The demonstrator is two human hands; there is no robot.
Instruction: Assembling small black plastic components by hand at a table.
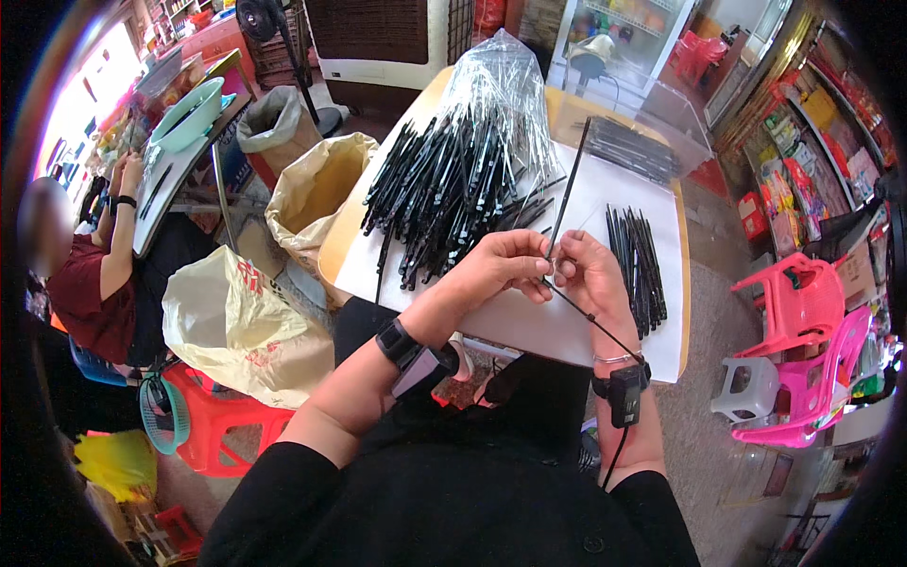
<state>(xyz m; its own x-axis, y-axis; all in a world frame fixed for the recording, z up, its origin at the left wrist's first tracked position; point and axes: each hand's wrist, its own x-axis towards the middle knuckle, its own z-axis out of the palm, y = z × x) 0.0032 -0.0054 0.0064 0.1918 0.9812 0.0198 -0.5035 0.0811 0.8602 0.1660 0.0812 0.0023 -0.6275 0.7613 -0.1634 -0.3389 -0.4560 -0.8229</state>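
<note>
My left hand [505, 267] and my right hand [588, 265] meet over the near part of the table, fingertips pinched close together. Between them a thin black rod [569, 184] stands steeply tilted, its upper end leaning away over the tabletop. A thin black line [592, 318] runs from the fingers toward my right wrist; whether it belongs to the rod I cannot tell. Beyond my left hand lies a big heap of black rods [430, 184], partly covered by clear plastic sleeves [496, 80]. Right of my right hand is a smaller row of black rods [636, 265].
The white-topped table [673, 331] has a wooden edge. At its far right lies a flat bundle of dark rods [631, 148]. Open sacks [316, 194] and a cream bag [250, 326] stand left. A person [90, 274] sits at another table. Plastic chairs [794, 302] stand right.
</note>
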